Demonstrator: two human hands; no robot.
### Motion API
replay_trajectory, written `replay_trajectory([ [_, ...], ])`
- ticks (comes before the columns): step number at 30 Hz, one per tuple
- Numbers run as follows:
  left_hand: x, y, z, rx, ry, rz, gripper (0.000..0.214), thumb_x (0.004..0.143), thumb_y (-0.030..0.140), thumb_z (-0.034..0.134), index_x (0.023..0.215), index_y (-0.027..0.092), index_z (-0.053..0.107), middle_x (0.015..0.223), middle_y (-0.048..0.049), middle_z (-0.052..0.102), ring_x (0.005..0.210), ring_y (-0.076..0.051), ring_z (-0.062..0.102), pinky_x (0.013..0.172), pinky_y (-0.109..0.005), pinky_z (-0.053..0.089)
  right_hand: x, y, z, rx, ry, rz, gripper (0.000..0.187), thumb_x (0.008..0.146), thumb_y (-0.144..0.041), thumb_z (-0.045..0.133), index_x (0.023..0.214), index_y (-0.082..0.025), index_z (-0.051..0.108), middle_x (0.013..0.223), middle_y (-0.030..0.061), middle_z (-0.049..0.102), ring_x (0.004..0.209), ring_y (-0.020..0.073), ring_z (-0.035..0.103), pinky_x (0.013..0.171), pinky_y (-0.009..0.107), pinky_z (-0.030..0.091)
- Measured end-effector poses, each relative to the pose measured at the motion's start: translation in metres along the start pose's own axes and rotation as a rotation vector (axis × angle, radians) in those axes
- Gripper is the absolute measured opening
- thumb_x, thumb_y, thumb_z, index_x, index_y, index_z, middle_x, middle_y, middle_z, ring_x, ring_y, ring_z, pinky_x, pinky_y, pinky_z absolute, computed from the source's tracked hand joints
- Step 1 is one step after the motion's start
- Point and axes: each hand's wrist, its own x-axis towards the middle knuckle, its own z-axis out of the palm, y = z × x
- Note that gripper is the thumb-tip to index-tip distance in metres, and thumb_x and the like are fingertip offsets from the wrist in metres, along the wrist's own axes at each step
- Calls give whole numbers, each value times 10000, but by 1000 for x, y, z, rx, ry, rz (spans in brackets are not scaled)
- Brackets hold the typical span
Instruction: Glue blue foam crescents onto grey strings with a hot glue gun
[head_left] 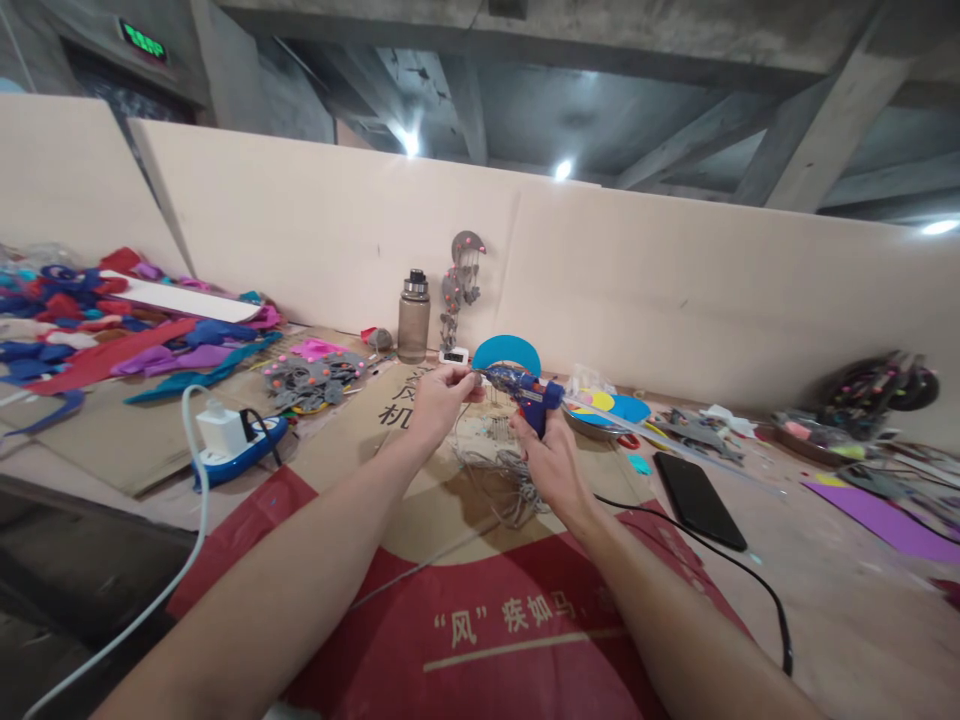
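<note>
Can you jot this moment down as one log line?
right hand: grips glue gun | left hand: pinches small piece at its tip

At frame centre the right hand [551,455] grips a blue glue gun [531,390] — its nozzle meets a small piece pinched in the left hand [439,395]. Grey strings [499,480] hang beneath (tangled on the cardboard [360,440]). A black phone [699,500] lies right of centre — a water bottle [413,315] stands behind.

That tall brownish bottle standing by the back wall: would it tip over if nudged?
Probably yes: the bottle stands upright, tall and narrow, so a push near its cap would likely topple it. Its smooth round body suggests it would then roll. It looks rigid, not squashy.
</note>
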Motion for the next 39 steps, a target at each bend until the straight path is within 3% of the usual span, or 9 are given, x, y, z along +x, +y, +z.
replay_trajectory([
  [9,0,1,-1,-8,17,-16,206,730,348,712,724,147,670,680,-34,669,615,-141,649,658,-291,555,0,2,2,20,18,20,436,869,-495,485,1126,-149,548,716,26,608,623,180,551,599,296,448],
  [24,0,-1,-2,-12,2,-5,169,754,328,685,718,163,672,686,-35,670,611,-125,632,657,-288,560,-1,-2,-1,-7,21,13,388,872,-469,484,1076,-145,549,766,37,607,654,180,551,669,313,445],
  [39,2,-2,-1,2,-16,-17,196,746,342,672,739,148,655,681,-7,645,620,-122,641,657,-283,557,0,0,3,25,37,-18,389,860,-482,492,1063,-158,563,710,20,591,633,184,551,612,314,453],
])
